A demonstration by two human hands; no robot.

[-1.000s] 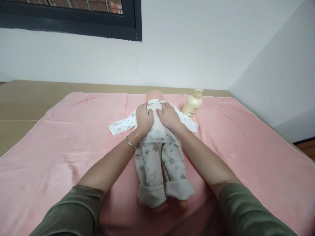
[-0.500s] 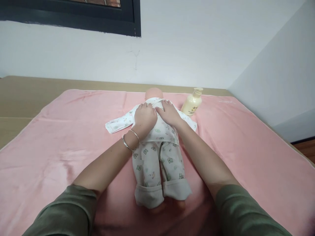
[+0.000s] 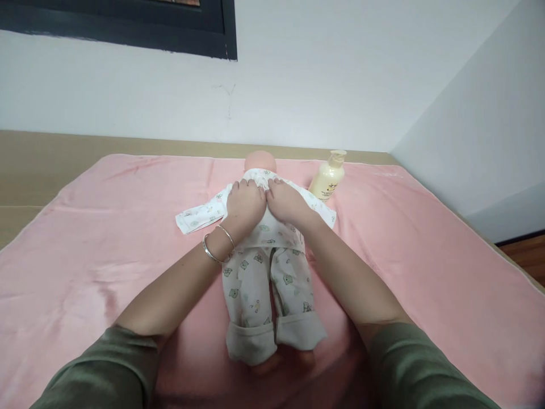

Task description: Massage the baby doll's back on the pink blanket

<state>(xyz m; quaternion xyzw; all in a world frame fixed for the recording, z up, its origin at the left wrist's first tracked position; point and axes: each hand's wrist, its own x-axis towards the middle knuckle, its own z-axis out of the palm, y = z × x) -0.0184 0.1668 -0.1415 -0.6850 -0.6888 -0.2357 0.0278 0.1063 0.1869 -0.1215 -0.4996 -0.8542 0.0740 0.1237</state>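
Note:
A baby doll (image 3: 260,161) lies stretched out with its bald head toward the wall. It wears a white printed shirt (image 3: 272,232) and matching trousers (image 3: 292,281) with turned-up cuffs. On the upper part of the shirt, my left hand (image 3: 247,203) is closed, fingers bent into the cloth. Right beside it, my right hand (image 3: 287,200) also has its fingers curled on the shirt, the two hands touching or nearly so at the middle. One sleeve (image 3: 200,217) spreads out to the left, the other to the right. The cloth under my fingers is hidden.
A pale yellow pump bottle (image 3: 327,179) stands by the doll's right-hand sleeve. Beneath everything lies a pink blanket (image 3: 128,238) over a wooden surface (image 3: 34,162). A white wall (image 3: 319,85) rises behind, with a dark window frame (image 3: 170,40) at upper left.
My right hand's fingers, spread flat before, are now curled in on the shirt and closer to my left hand. The whole view has shifted slightly.

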